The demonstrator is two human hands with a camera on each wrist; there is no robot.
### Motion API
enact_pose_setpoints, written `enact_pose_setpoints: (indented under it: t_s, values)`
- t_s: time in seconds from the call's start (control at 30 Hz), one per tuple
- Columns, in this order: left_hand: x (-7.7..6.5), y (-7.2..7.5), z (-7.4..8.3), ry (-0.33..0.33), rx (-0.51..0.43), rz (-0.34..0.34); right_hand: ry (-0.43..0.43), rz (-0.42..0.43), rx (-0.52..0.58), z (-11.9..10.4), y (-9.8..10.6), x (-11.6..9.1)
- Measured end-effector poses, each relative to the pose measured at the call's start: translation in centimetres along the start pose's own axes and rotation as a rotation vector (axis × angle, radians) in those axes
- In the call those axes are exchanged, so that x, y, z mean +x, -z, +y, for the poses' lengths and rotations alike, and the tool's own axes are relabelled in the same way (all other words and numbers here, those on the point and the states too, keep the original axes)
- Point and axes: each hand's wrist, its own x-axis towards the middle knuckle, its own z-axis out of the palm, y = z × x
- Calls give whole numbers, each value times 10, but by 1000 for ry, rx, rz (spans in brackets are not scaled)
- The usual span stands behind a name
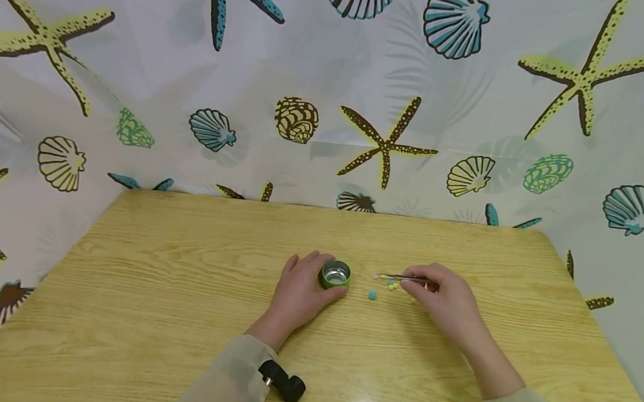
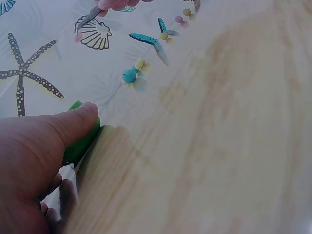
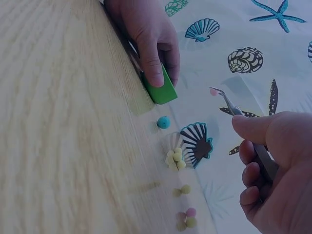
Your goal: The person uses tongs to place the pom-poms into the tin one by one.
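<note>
Left hand (image 1: 299, 293) is wrapped around the small green tin (image 1: 335, 274), thumb and fingers curled on its wall, holding it steady on the wooden table (image 1: 168, 316). Tin sits open side up just left of centre; the head view shows only shiny metal inside, so I read it as holding no balls yet, though the bottom isn't fully visible

Right hand (image 1: 446, 300) pinches a pair of tweezers (image 3: 243, 124), thumb on top, fingers curled underneath. Tips are closed on one small pink ball (image 3: 213, 91), lifted off the table and pointing toward the tin, but not over it yet: there's a gap between ball and rim

Loose on the table between the hands:
- one blue ball (image 3: 163, 122), nearest the tin
- a cluster of yellow balls (image 3: 175, 159) just beside it
- a yellow pair (image 3: 182, 190) further toward the right hand
- a pink and yellow group (image 3: 187, 219) at the near edge of the right wrist view

Progress, as a judgement: early. One ball in the tweezers and in transit, nothing visibly dropped in the tin, and all the other balls are on the wood. Left to do: the pink one goes in, then the blue, the yellows and the last mixed group one at a time

Exact count of yellows in the cluster is too small to tell
</note>
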Motion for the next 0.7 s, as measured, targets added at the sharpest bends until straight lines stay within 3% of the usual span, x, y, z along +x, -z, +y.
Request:
enact_pose_setpoints:
  t_s: [0.7]
  values:
    - [-1,2,1,-23,3,8,3,18,-45,-10,-34,28]
